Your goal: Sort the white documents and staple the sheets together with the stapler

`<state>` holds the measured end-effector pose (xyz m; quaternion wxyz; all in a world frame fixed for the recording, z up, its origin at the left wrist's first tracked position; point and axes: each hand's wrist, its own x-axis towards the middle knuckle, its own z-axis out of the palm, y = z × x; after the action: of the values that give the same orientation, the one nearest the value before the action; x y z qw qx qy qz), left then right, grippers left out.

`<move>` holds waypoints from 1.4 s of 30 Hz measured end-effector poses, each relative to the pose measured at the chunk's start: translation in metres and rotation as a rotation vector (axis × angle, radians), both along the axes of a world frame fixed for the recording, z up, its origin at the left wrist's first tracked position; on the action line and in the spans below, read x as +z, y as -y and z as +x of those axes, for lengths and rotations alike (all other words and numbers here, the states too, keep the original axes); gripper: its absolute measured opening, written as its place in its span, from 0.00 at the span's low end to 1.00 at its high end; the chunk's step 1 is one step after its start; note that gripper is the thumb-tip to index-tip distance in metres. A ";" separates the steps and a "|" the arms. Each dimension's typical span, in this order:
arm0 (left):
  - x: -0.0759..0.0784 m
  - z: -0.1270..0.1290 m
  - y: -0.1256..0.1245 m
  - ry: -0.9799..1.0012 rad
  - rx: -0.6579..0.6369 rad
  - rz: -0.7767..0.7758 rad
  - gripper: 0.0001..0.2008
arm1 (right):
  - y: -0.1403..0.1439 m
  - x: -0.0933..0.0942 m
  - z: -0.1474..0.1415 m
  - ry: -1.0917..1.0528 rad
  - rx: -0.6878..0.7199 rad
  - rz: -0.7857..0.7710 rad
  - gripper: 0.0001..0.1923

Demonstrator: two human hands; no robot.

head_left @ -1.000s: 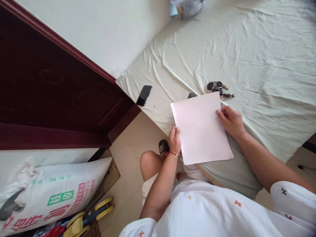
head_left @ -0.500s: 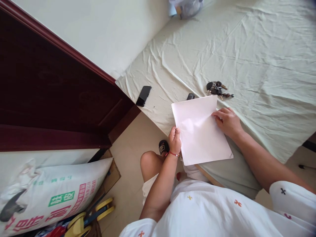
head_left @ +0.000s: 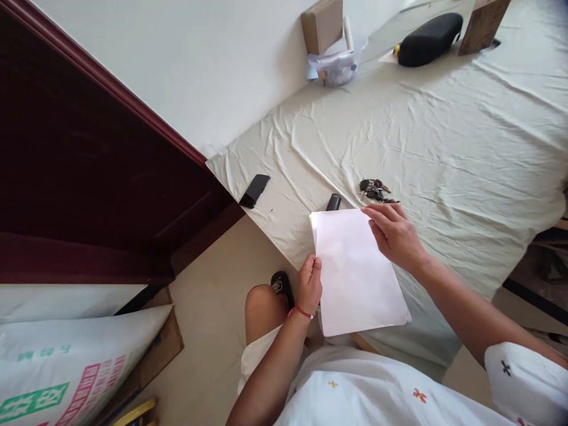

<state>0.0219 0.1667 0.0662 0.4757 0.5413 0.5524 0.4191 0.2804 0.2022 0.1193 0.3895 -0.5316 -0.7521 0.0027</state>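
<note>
A thin stack of white paper sheets [head_left: 359, 278] is tilted over my lap and the table's near edge. At the upper left corner the sheets fan slightly apart. My left hand [head_left: 309, 285] is closed around their left edge, thumb on top, with a red cord at the wrist. My right hand [head_left: 396, 238] is closed at the upper right corner, fingers together and thumb beneath them; the exact contact is partly hidden. Just beyond the paper's top edge lies a small black object [head_left: 333, 202]. A bunch of keys [head_left: 373, 189] lies past my right fingers.
A pale cloth [head_left: 426, 136] covers the table. A black flat object [head_left: 254, 190] lies at its left corner. Along the back are a clear plastic basket [head_left: 337, 68], a cardboard box [head_left: 323, 26], a black case [head_left: 430, 40] and a wooden board [head_left: 483, 23]. A large printed sack [head_left: 84, 349] stands lower left.
The view has tilted up, bringing more of the table's back into sight. My right hand has moved from the paper's right side to its upper right corner. My left hand keeps its hold.
</note>
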 end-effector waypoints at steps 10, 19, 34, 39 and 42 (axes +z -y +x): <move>0.010 0.007 0.020 -0.162 -0.143 0.136 0.24 | -0.041 0.002 -0.031 0.134 0.253 -0.293 0.24; -0.001 -0.001 0.024 -0.060 -0.102 0.038 0.24 | -0.067 0.020 -0.027 -0.044 0.545 -0.383 0.19; 0.010 0.020 -0.030 0.109 0.037 0.002 0.30 | -0.045 0.011 -0.057 0.150 0.411 -0.313 0.16; 0.008 0.018 -0.026 0.140 0.054 0.001 0.30 | -0.036 0.004 -0.068 0.216 0.405 -0.230 0.18; 0.008 0.017 -0.024 0.160 0.064 -0.003 0.29 | -0.033 -0.001 -0.073 0.208 0.399 -0.218 0.20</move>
<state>0.0385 0.1910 0.0740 0.5055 0.4875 0.5303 0.4749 0.2069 0.2353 0.1183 0.2422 -0.4090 -0.8734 0.1061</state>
